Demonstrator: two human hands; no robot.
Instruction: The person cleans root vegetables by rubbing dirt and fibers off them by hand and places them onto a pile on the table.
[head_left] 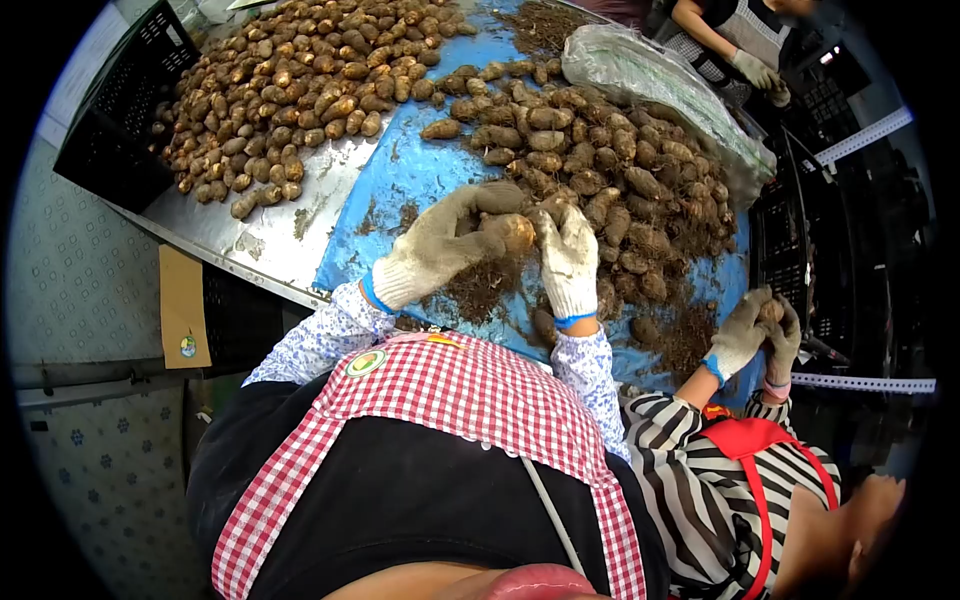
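Observation:
In a dirty knit glove, my left hand is closed around a brown taro corm with a pale, rubbed end. My right hand, gloved too, has its fingers pinched together against the corm's right end. What lies between those fingertips is partly hidden. Loose dark soil and root hairs lie on the blue sheet just below both hands. Right behind them rises a heap of hairy, soil-covered taro corms.
Cleaner corms are piled on a metal tabletop at the left, beside a black crate. A clear plastic sack borders the hairy heap. At my right, a co-worker's gloved hands hold a corm; another worker's glove shows across the table.

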